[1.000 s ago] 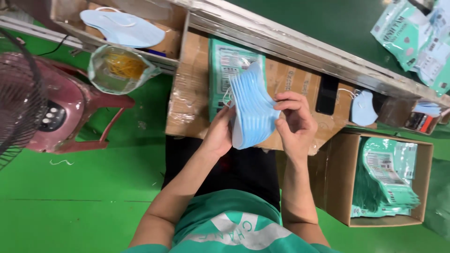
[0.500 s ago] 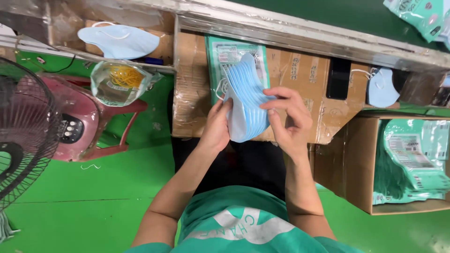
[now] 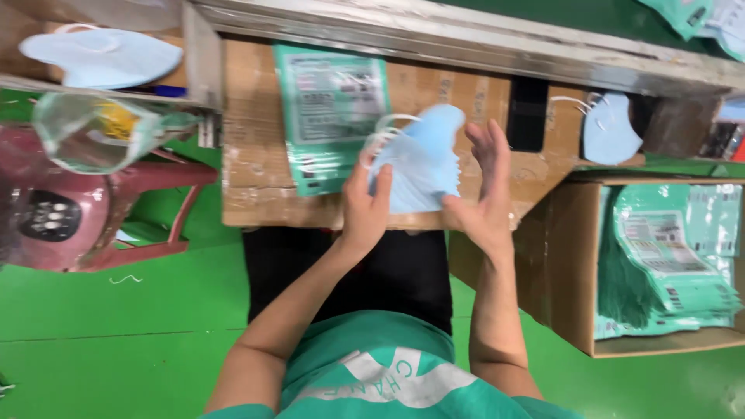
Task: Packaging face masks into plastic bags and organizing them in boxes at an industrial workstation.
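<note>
The stack of light blue face masks (image 3: 419,167) had tipped over from the upright hold of a moment earlier and now lay slanted above the cardboard-covered counter (image 3: 256,178), beside the green printed packaging bag (image 3: 330,116). The left hand (image 3: 365,206) gripped its lower edge, fingers (image 3: 380,194) closed on it, while the right hand (image 3: 485,186) had opened from its earlier clasp, palm flat against the stack's side, seemingly squaring it. A carton of filled bags (image 3: 667,264) stood to the right.
</note>
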